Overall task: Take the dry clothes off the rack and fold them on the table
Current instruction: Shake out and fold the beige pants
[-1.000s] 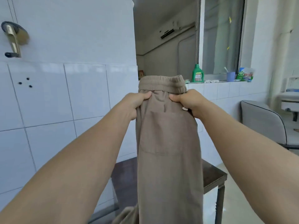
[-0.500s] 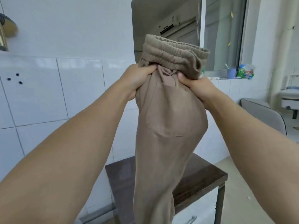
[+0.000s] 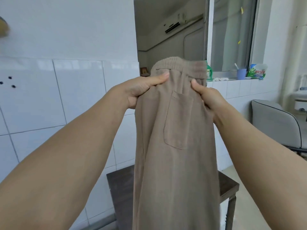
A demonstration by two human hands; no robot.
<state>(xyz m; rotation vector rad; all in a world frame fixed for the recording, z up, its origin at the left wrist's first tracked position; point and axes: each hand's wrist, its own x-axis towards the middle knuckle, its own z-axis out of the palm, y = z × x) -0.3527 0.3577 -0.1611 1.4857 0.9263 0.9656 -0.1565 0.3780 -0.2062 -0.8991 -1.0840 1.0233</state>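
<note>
Both hands, left hand (image 3: 141, 90) and right hand (image 3: 207, 95), pinch the trousers (image 3: 174, 163) below the waistband; shaken straight again, they hang over the bench (image 3: 227, 185), ready to lay down

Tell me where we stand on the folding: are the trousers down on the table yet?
Not yet. Done: the beige trousers are off the rack. In hand: the left hand and right hand grip them just under the elastic waistband, and they hang full length in front of the dark table. Left: lay them down and fold them. No rack or other clothes are in view, so I cannot tell how many remain.
</note>
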